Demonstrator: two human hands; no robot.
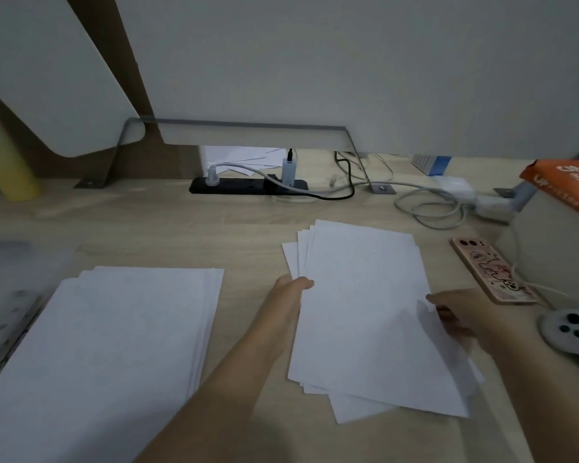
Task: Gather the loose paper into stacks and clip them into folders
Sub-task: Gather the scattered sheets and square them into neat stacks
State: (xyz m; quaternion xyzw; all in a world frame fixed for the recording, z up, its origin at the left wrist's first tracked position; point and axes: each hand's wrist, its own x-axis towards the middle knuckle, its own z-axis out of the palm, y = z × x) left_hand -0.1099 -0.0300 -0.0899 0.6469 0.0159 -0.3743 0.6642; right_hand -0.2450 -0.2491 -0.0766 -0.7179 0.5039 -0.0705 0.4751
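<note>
Both forearms reached over counter (248,228); left hand (291,292) pinched left edge of fanned sheets (365,312), right hand (458,315) gripped right edge, thumbs on top.

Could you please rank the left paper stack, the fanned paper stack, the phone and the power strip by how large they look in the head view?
1. left paper stack, nearest the camera
2. fanned paper stack
3. phone and power strip: look alike; the strip lies farther back, so unranked
</note>
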